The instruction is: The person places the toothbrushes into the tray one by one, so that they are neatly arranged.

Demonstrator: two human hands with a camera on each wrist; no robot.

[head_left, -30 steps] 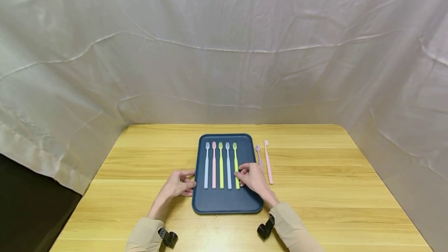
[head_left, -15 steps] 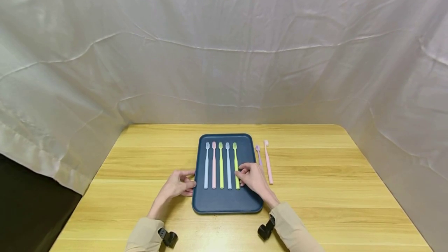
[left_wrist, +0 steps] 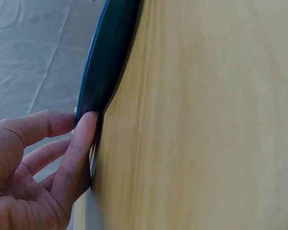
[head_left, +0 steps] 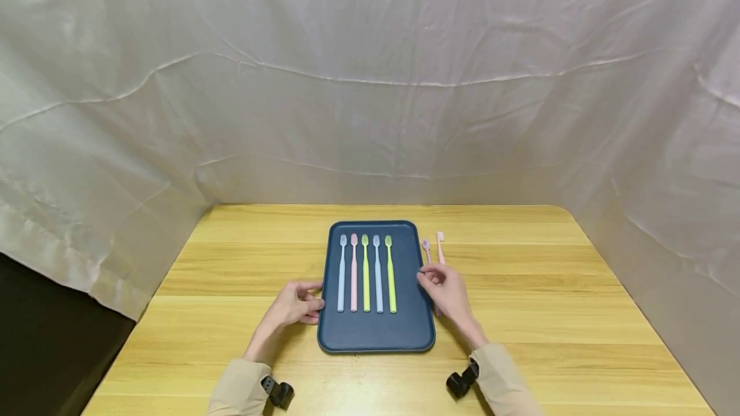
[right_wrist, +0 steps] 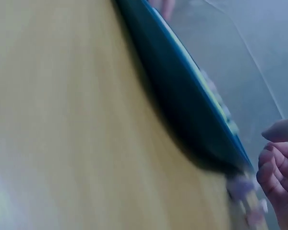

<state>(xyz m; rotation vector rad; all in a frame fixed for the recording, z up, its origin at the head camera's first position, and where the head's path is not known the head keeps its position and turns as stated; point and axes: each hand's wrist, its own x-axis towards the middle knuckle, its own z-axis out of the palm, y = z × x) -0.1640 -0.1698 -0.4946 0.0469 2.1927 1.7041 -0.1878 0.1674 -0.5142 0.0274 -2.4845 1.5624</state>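
A dark blue tray (head_left: 376,336) lies on the table with several toothbrushes in a row, heads pointing away: a light blue one (head_left: 341,281), a pink one (head_left: 354,281), a lime one (head_left: 366,281), another light blue one (head_left: 378,281) and a second lime one (head_left: 391,281). My left hand (head_left: 293,303) holds the tray's left rim, thumb and fingers at its edge. Over the right rim hovers my right hand (head_left: 448,291), fingers bent with nothing between them. It partly covers a purple toothbrush (head_left: 426,246) and a pink toothbrush (head_left: 440,246) lying outside the tray.
The wooden table (head_left: 549,313) extends to both sides of the tray. A pale grey curtain (head_left: 370,114) hangs behind it and along the sides. Black cameras are strapped at both wrists over beige sleeves (head_left: 503,377).
My right hand has let go of the rightmost lime toothbrush and moved right, to the tray's right rim and the toothbrushes beside it. My left hand stays at the left rim.
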